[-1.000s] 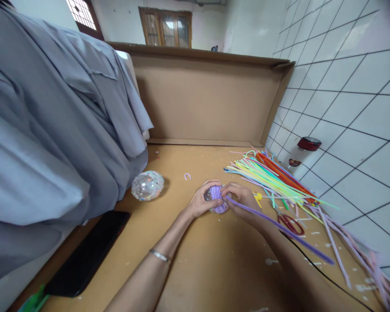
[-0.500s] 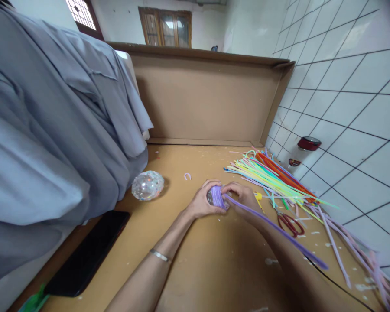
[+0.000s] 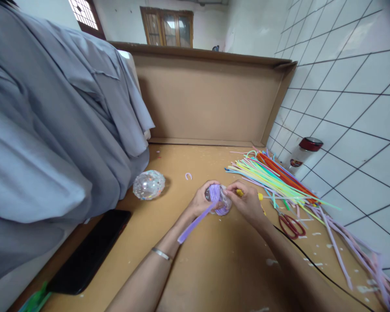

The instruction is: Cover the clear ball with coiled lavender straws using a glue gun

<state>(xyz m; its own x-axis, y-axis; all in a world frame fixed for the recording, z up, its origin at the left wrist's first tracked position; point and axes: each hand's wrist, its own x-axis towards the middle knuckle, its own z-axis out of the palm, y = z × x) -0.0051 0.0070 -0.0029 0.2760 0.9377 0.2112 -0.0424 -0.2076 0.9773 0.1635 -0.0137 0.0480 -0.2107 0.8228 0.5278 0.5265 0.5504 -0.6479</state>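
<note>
My left hand point(image 3: 201, 200) is wrapped round a small clear ball point(image 3: 226, 203) that has purple pipe cleaner point(image 3: 215, 193) wound over its middle. A loose purple end point(image 3: 195, 223) hangs from the ball toward the lower left, across my left wrist. At the ball's right side is my right hand point(image 3: 245, 200), its thumb and forefinger pinched together; what lies between the fingertips is too small to make out. Part of a yellow-tipped tool point(image 3: 260, 196) shows behind the right hand.
Another clear ball point(image 3: 148, 185) sits at the left, near a black phone point(image 3: 89, 251). Coloured pipe cleaners point(image 3: 273, 175), red-handled scissors point(image 3: 291, 226) and a red-lidded jar point(image 3: 303, 154) are on the right. A cardboard wall point(image 3: 208, 99) stands at the back.
The loose purple strip has swung from the right, over my right forearm, to the lower left. My right hand no longer holds it and pinches at the ball's right side.
</note>
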